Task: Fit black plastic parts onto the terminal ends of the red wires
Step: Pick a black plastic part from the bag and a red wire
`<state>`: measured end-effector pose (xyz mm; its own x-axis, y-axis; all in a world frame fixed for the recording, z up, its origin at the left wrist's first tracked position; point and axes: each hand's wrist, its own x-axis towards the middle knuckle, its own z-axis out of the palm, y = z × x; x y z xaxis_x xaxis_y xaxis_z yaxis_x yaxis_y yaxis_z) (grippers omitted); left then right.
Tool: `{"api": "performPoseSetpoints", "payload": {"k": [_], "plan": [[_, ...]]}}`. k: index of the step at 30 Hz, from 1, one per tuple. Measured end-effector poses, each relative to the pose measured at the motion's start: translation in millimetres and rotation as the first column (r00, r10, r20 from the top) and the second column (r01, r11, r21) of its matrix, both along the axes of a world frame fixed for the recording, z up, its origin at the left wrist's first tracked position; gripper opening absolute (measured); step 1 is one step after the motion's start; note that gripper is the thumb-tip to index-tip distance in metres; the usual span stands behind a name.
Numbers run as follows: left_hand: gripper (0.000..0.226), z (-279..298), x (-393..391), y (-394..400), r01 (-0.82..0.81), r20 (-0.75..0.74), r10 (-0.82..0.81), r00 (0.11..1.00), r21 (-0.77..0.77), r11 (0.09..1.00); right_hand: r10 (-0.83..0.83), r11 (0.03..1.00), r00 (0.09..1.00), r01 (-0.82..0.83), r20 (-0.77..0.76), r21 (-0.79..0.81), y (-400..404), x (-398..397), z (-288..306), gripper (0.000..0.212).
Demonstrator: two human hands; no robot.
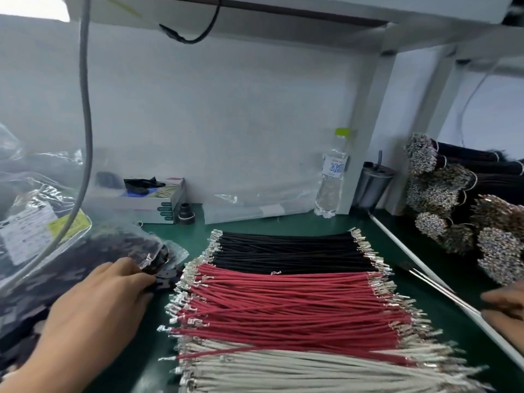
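Note:
A flat layer of red wires with metal terminals at both ends lies across the green mat, between black wires behind and white wires in front. Loose black plastic parts spill from the mouth of a clear bag just left of the wires' terminal ends. My left hand reaches over that bag, its fingertips on the black parts; whether it holds one is hidden. My right hand shows only partly at the right edge, fingers curled near a white rail.
A water bottle, a metal cup and a glove box stand along the back wall. Bundles of dark terminal wires are stacked at the right beyond a white rail. A grey cable hangs at left.

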<state>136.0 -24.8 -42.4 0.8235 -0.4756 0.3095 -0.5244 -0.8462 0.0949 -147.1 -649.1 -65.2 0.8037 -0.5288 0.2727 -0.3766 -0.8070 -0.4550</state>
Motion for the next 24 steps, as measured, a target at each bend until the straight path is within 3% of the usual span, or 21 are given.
{"api": "performPoseSetpoints", "payload": {"k": [3,4,6,9,14,21,24], "plan": [[0.027,0.9,-1.4,-5.6,-0.057,0.042,0.057,0.998,-0.007,0.998,0.027,0.980,0.999,-0.034,-0.037,-0.196,133.0,42.4,81.8,0.023],[0.028,-0.3,-2.3,-8.3,-0.073,0.067,0.073,0.995,0.009,0.997,0.016,0.967,0.998,-0.002,0.054,-0.255,181.6,53.9,97.5,0.014],[0.024,-2.5,-5.5,-12.3,-0.088,0.096,0.083,0.992,0.046,0.995,0.235,0.956,0.964,-0.206,0.123,-0.208,251.9,88.0,111.6,0.007],[0.019,-0.8,-9.6,-11.1,-0.095,0.116,0.092,0.989,0.020,0.995,0.397,0.910,0.918,-0.396,-0.011,-0.121,302.9,154.9,116.2,0.012],[0.016,5.9,-14.5,-8.4,-0.079,0.129,0.072,0.989,0.051,0.996,0.390,0.900,0.905,-0.414,-0.168,-0.136,329.0,229.0,81.8,0.030],[0.031,7.0,-11.5,-5.4,-0.065,0.118,0.065,0.991,-0.002,0.998,0.368,0.906,0.923,-0.383,-0.116,-0.180,317.2,222.7,93.7,0.004],[0.025,15.5,-14.4,-6.9,-0.079,0.135,0.087,0.987,-0.067,0.995,0.379,0.911,0.884,-0.408,-0.274,-0.057,303.2,201.0,105.2,0.014]]}}
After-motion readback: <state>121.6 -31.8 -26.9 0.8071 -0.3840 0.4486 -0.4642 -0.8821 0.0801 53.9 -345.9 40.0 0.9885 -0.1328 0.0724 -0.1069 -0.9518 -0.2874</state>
